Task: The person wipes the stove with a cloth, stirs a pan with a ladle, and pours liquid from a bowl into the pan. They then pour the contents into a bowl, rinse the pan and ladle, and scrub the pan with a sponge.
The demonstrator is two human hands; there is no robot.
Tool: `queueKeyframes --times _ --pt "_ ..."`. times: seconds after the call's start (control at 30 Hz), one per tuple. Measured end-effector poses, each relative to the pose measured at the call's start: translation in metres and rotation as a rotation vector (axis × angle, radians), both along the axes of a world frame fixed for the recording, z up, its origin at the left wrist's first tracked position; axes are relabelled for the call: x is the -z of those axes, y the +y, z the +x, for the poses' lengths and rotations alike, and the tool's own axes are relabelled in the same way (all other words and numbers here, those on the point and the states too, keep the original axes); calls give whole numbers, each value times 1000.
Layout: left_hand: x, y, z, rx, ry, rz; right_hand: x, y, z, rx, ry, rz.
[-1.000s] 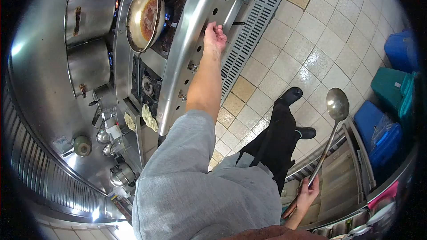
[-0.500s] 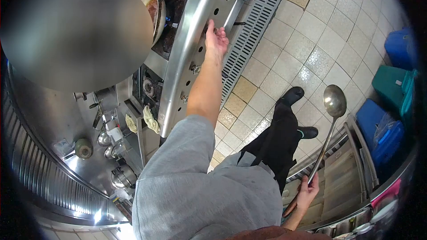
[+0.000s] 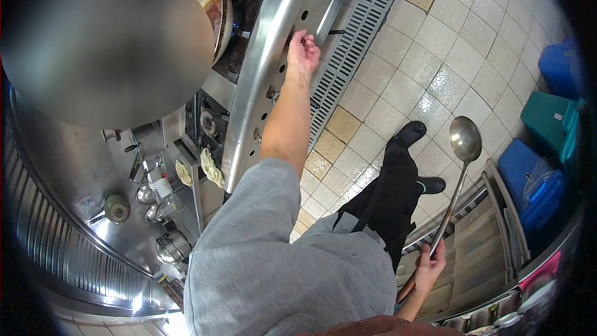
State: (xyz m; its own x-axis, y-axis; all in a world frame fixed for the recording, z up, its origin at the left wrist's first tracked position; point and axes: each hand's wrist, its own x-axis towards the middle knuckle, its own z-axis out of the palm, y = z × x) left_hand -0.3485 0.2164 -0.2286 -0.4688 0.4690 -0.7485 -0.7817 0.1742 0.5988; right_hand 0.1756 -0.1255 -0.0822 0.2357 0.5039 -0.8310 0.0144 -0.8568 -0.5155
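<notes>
My left hand [image 3: 304, 53] reaches to the front panel of the steel stove [image 3: 255, 81]. Its fingers are curled in at the panel in line with the control knobs, around what looks like a knob mostly hidden by the hand. Low on the right, my right hand [image 3: 429, 269] grips the handle of a long metal ladle [image 3: 465, 139], whose round bowl points away over the floor. Beyond the left hand, a pan [image 3: 219, 15] with reddish-brown residue sits on a burner with a small blue flame; a blurred patch hides part of it.
Another burner [image 3: 209, 123] and pale cloths [image 3: 211, 168] lie nearer along the stove. A slotted floor drain [image 3: 354, 37] runs beside it over tiles. Blue bins [image 3: 527, 171] and a green bin [image 3: 547, 118] stand at right. Pots [image 3: 173, 247] sit at lower left.
The fingers of my left hand have curled in more, and the hand has turned slightly at the panel. The ladle's bowl has shifted a little to the left.
</notes>
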Motion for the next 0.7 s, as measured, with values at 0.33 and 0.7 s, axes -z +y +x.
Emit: queueKeyframes --times 0.33,0.7 --pt "-5 -22 7 144 134 38 -16 8 -5 -25 -41 44" --pt "3 -77 100 1019 -11 -485 -162 -34 -1 301 -351 320"
